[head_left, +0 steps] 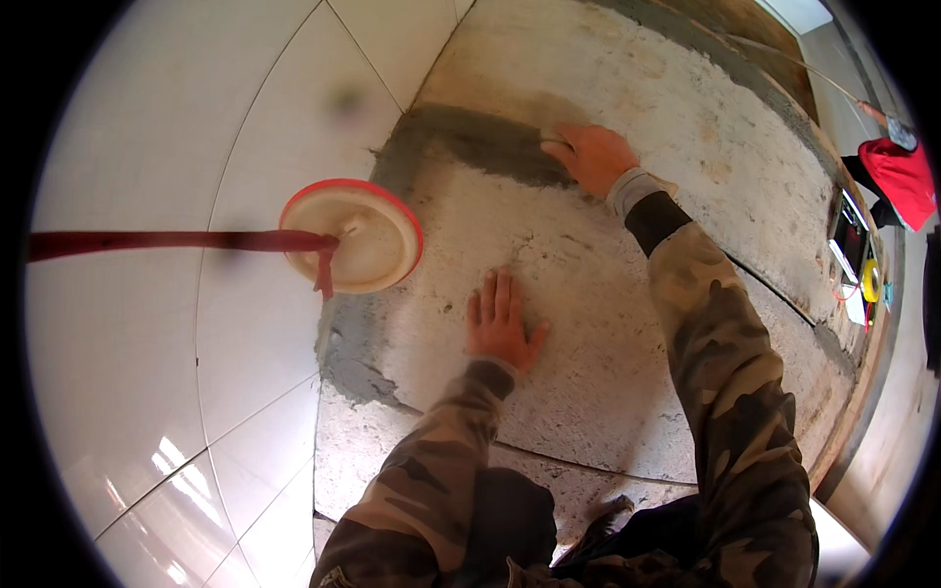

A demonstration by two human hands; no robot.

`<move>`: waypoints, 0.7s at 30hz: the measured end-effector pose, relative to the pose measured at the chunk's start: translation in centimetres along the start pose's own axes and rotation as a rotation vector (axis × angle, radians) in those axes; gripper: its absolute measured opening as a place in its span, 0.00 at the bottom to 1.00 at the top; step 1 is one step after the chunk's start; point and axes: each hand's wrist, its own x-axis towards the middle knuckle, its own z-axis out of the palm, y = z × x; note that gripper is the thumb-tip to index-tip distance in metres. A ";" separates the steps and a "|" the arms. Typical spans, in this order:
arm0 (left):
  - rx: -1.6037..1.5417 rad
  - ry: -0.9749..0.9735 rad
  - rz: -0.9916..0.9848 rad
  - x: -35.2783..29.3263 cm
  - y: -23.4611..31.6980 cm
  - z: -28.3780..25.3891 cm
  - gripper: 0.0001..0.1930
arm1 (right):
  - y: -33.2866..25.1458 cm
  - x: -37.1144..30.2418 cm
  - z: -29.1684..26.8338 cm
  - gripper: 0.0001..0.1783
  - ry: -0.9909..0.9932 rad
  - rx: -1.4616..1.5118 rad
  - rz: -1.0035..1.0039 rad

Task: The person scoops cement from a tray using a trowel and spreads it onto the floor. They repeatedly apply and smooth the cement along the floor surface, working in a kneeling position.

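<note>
My left hand lies flat on a rough, pale concrete slab, its fingers stretched out and holding nothing. Farther off and to the right, my right hand is closed at the edge of a dark grey strip of wet mortar. What it grips is mostly hidden under the fingers and wrist; only a thin pale edge shows beside the cuff. The mortar covers a joint between slabs, and another smeared patch of mortar lies left of my left hand, along the tiled wall.
White tiles rise on the left. A round whitish disc with a red rim hangs there on a red strap. At the far right are a yellow tape roll and a person in red holding a long stick.
</note>
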 end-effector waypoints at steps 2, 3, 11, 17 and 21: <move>0.003 -0.009 -0.004 0.4 0.0 -0.3 0.42 | -0.3 0.6 0.1 0.23 -0.039 -0.082 0.053; 0.003 -0.014 -0.004 0.6 -0.1 -0.5 0.43 | -0.6 0.8 -0.1 0.23 -0.057 -0.125 0.081; 0.011 -0.012 0.001 0.1 -0.2 0.0 0.44 | -0.8 -1.1 0.7 0.20 -0.019 -0.088 0.041; -0.029 0.008 -0.004 0.0 0.1 0.0 0.43 | -1.2 -2.1 0.7 0.18 -0.008 -0.075 0.059; -0.018 -0.023 -0.004 0.3 0.2 -0.3 0.44 | -0.7 -2.3 0.5 0.17 0.016 -0.078 0.021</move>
